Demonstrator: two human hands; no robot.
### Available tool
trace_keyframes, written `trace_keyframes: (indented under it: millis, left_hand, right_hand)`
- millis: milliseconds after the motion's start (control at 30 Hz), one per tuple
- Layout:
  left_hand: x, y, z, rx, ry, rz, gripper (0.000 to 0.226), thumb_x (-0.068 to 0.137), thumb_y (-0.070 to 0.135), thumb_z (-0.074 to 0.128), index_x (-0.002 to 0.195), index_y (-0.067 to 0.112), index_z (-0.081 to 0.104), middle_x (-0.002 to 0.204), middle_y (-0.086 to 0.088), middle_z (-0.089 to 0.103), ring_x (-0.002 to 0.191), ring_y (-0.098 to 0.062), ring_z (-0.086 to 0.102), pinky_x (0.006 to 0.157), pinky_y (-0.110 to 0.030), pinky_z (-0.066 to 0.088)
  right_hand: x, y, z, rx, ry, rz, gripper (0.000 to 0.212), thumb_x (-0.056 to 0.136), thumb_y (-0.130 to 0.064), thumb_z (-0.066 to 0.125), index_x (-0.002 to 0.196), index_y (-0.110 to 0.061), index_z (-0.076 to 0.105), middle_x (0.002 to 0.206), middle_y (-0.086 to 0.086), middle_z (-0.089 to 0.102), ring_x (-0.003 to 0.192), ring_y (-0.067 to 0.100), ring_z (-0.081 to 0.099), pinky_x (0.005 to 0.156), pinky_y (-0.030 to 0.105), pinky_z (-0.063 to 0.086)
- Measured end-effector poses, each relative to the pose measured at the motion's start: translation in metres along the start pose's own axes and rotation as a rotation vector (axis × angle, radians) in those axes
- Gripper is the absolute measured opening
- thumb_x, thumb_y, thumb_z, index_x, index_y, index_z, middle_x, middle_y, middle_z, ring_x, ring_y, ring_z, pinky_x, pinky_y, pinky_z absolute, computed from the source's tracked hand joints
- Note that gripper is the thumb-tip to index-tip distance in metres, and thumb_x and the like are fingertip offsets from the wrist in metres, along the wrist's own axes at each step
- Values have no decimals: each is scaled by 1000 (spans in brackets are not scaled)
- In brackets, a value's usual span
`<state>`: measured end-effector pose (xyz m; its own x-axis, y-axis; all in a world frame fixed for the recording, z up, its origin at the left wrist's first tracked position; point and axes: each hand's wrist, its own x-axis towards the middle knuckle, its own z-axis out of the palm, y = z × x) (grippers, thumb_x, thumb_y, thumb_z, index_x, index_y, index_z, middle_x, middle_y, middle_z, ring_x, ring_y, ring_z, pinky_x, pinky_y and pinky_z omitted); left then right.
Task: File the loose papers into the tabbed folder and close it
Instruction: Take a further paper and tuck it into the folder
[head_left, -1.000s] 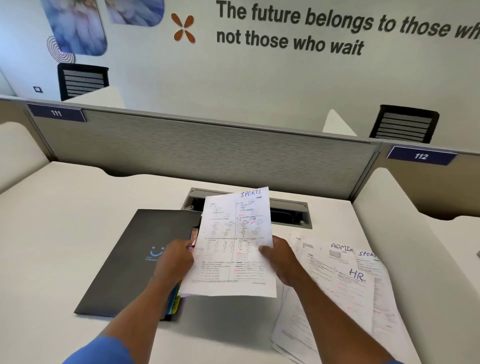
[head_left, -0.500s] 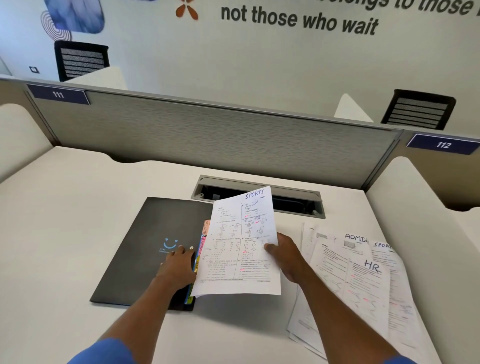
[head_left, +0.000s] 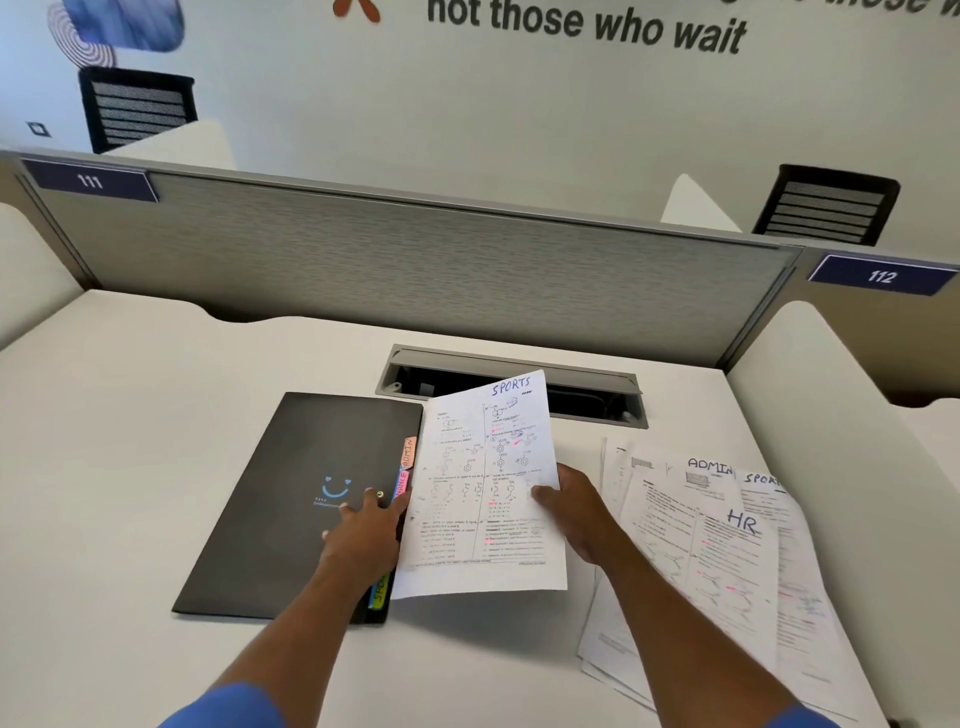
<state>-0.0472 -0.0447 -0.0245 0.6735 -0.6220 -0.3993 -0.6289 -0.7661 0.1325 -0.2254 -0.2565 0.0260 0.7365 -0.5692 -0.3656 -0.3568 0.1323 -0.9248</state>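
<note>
White cubicle surface (head_left: 130, 441): folder (head_left: 291, 493) lies closed, left hand (head_left: 363, 535) flat on its cover, right hand (head_left: 576, 514) pinching the SPORTS sheet (head_left: 483, 483) beside the tabs (head_left: 408, 457). Loose pile (head_left: 727, 561) mostly unfiled, I'd say.

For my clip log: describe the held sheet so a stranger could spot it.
On the white desk, between the dark folder and the spread pile of loose papers, the right hand pinches one sheet. Unlike the pile's sheets it is lifted off the desk, with SPORTS fully readable in blue at its top.
</note>
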Motion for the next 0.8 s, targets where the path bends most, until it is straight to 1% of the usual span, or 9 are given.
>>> trace_keyframes:
  millis: [67,167,233,300,433,533,600,700,800]
  left_hand:
    - [1,1,-2,20,-9,18,51,95,30,37,145,35,25,156,-9,17,134,-50,28,101,-61,40]
    - [2,-1,-7,56,-24,49,46,97,26,38,142,31,34,159,-12,11,133,-48,35,102,-53,43]
    - [5,-5,-8,49,-28,57,40,96,28,40,135,26,42,158,-14,15,136,-44,35,101,-50,44]
    - [6,-4,-10,48,-50,50,41,93,30,40,132,20,45,156,-14,19,138,-42,32,102,-50,43]
    - [3,3,-12,71,-17,23,47,91,30,40,133,12,44,151,-13,25,123,-46,47,99,-48,43]
    - [3,5,-12,119,7,36,44,94,30,40,133,10,44,149,-12,29,122,-42,49,100,-46,43]
    - [4,3,-14,98,21,47,38,95,22,40,130,10,47,149,-12,30,121,-38,51,100,-44,43]
    - [3,3,-24,14,71,70,31,90,11,43,118,7,55,136,-11,45,111,-31,57,91,-39,48]
    - [-1,3,-40,-180,150,16,27,85,4,49,110,6,59,118,-11,60,98,-26,61,76,-29,48]
  right_hand:
    - [-1,0,-3,-10,3,-3,33,92,3,45,118,-6,62,114,7,73,98,24,72,87,43,58]
    - [-2,0,-9,-26,6,-11,33,91,2,46,118,-6,62,114,7,73,98,24,72,87,43,58]
    - [-1,0,-10,-19,7,-12,33,91,2,46,119,-6,62,114,7,73,99,25,72,90,46,57]
    - [0,-1,-10,-11,4,-10,33,90,1,47,118,-6,63,114,8,73,100,27,71,92,50,55]
    - [0,-4,-9,-4,-5,-19,38,82,-8,50,118,-7,63,115,7,72,103,29,70,93,53,53]
    - [-2,-6,-10,-28,0,-22,33,88,-4,49,118,-8,63,116,6,72,102,27,71,93,52,54]
    - [-2,-6,-12,-37,8,-21,32,91,-2,48,119,-8,62,116,6,72,101,27,71,92,51,55]
    - [-4,-8,-13,-25,15,-18,30,94,-1,47,119,-8,62,117,8,71,101,27,71,92,48,55]
    - [-3,-14,-10,-18,10,-26,31,94,-1,48,121,-8,61,118,8,71,102,27,70,92,48,55]
